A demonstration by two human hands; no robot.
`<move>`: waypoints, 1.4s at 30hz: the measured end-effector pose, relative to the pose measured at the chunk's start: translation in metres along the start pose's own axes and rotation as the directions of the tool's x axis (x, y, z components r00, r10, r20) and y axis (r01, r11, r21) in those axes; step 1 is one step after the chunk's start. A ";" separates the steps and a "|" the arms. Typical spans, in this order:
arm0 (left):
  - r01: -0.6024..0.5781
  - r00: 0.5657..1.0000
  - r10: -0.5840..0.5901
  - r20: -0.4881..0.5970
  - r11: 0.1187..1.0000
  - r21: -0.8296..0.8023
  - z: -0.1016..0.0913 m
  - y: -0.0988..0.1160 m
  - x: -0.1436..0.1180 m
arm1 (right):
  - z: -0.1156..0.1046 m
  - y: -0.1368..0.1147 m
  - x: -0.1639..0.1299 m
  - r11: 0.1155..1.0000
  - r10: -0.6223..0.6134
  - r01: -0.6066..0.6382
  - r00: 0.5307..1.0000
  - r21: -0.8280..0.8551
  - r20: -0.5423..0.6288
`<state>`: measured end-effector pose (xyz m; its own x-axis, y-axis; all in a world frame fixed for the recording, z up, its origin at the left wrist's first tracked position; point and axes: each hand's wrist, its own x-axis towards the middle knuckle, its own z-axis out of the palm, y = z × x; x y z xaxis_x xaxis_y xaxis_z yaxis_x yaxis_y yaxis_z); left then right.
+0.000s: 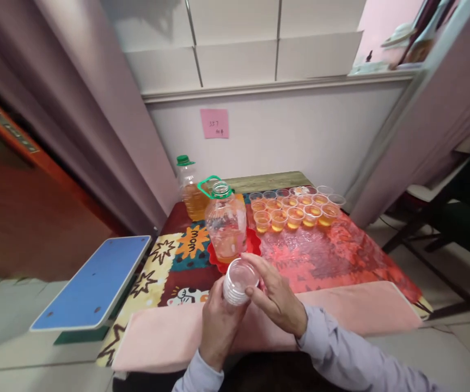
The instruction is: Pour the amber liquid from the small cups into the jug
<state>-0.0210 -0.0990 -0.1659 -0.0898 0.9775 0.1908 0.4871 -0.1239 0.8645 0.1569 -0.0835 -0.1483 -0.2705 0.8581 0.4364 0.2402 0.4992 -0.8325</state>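
A stack of clear plastic cups (pixel 240 280) is wrapped in my left hand (pixel 221 321), over the near edge of the table. The thumb and fingers of my right hand (pixel 278 299) close around the rim of the topmost cup, which still sits in the stack. Just beyond my hands stands an uncapped clear jug (pixel 226 223) with a green handle and a little amber liquid at its bottom. It rests on a red scalloped tray (pixel 254 244). Rows of clear cups (pixel 295 218) stand at the back right; the nearer ones hold amber liquid, and some at the back look empty.
A second jug (pixel 196 198), green-capped and partly full of amber liquid, stands behind on the left. A folded pink cloth (pixel 161 337) lies along the front edge of the patterned table (pixel 320 267). Left is a blue stool (pixel 96 280); right, a dark chair (pixel 463 234).
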 end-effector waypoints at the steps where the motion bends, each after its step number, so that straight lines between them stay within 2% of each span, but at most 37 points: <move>1: 0.008 1.000 -0.008 0.002 1.000 0.003 -0.002 -0.002 0.002 | -0.005 0.002 0.002 0.999 0.017 -0.017 1.000 0.031 0.013; 3: 0.027 0.999 -0.026 -0.047 1.000 0.013 -0.012 -0.009 0.012 | -0.024 0.012 0.009 0.993 0.063 -0.060 0.998 0.103 -0.031; 5: 0.058 0.980 -0.050 -0.194 0.998 0.036 -0.029 -0.020 0.030 | -0.058 0.032 0.018 0.983 0.130 -0.096 0.967 0.158 -0.221; 6: 0.097 0.952 -0.069 -0.299 0.992 0.079 -0.038 -0.028 0.042 | -0.081 0.046 0.023 0.982 0.161 -0.109 0.915 0.157 -0.369; 7: 0.161 0.908 -0.094 -0.409 0.978 0.133 -0.048 -0.037 0.053 | -0.106 0.064 0.027 0.985 0.166 -0.115 0.830 0.128 -0.532; 9: 0.257 0.842 -0.122 -0.525 0.947 0.191 -0.062 -0.056 0.075 | -0.159 0.104 0.032 0.984 0.109 -0.179 0.602 -0.001 -0.791; 10: 0.302 0.817 -0.146 -0.558 0.932 0.199 -0.065 -0.066 0.083 | -0.184 0.125 0.032 0.960 0.098 -0.273 0.526 -0.059 -0.845; 11: 0.351 0.806 -0.188 -0.561 0.915 0.199 -0.067 -0.075 0.089 | -0.206 0.145 0.031 0.922 0.100 -0.375 0.473 -0.097 -0.875; 12: 0.399 0.802 -0.241 -0.547 0.897 0.189 -0.067 -0.083 0.092 | -0.224 0.165 0.030 0.873 0.126 -0.470 0.471 -0.128 -0.873; 13: 0.425 0.807 -0.278 -0.521 0.886 0.186 -0.065 -0.090 0.094 | -0.238 0.182 0.028 0.828 0.173 -0.542 0.491 -0.144 -0.854; 16: 0.449 0.830 -0.322 -0.455 0.870 0.203 -0.060 -0.102 0.093 | -0.259 0.221 0.025 0.774 0.306 -0.623 0.525 -0.114 -0.794; 20: 0.447 0.843 -0.326 -0.429 0.867 0.221 -0.059 -0.103 0.090 | -0.258 0.243 0.031 0.786 0.339 -0.613 0.536 -0.080 -0.773; 25: 0.415 0.862 -0.291 -0.415 0.875 0.248 -0.061 -0.103 0.091 | -0.252 0.247 0.035 0.791 0.334 -0.608 0.528 -0.072 -0.781; 31: 0.394 0.873 -0.262 -0.411 0.876 0.279 -0.060 -0.107 0.093 | -0.255 0.235 0.027 0.780 0.328 -0.622 0.492 -0.063 -0.806; 36: 0.366 0.875 -0.252 -0.413 0.903 0.224 -0.057 -0.112 0.092 | -0.258 0.207 0.018 0.788 0.328 -0.613 0.490 -0.052 -0.808; 39: 0.346 0.872 -0.239 -0.427 0.918 0.193 -0.055 -0.113 0.088 | -0.255 0.174 0.019 0.847 0.317 -0.532 0.525 -0.014 -0.790; 42: 0.359 0.860 -0.249 -0.446 0.916 0.181 -0.054 -0.113 0.083 | -0.246 0.125 0.031 0.907 0.341 -0.415 0.617 0.074 -0.709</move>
<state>-0.1305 -0.0133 -0.2222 -0.5857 0.7953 0.1562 0.5708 0.2679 0.7761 0.4077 0.0351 -0.1553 0.5758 0.7852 0.2279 0.2607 0.0878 -0.9614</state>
